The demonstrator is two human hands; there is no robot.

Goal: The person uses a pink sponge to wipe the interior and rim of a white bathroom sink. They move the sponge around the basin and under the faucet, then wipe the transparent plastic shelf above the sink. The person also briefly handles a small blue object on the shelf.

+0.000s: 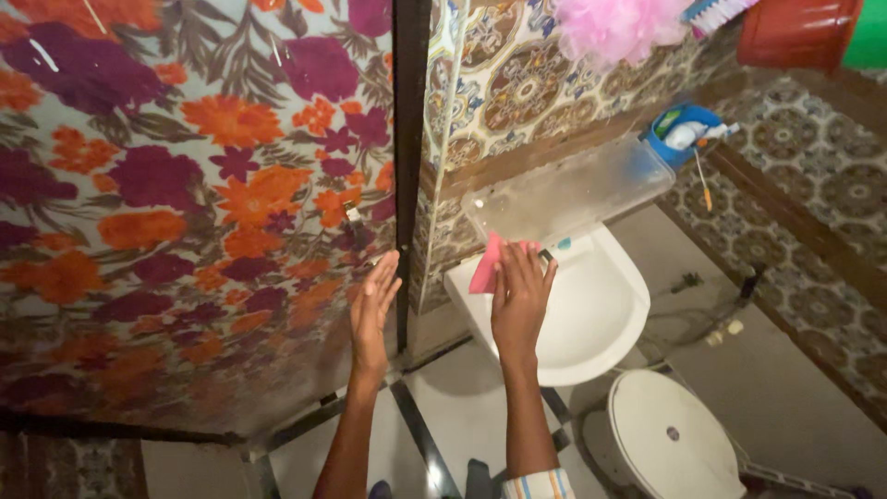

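The right hand [520,294] is raised with its fingers closed on a pink cloth [487,265], pressing it against the lower edge of a clear shelf [573,189] fixed to the tiled wall [517,83]; the cloth sits at the shelf's near end, just above the back rim of a white sink [601,314]; the left hand [373,310] is flat and empty, fingers straight and together, its fingertips touching or just beside a dark door frame [409,139] next to a flowered curtain [185,185]; a blue holder [684,134] stands at the shelf's far end; a pink bath sponge [614,28] hangs above; a white toilet lid [673,436] lies below the sink, near the floor [776,388].
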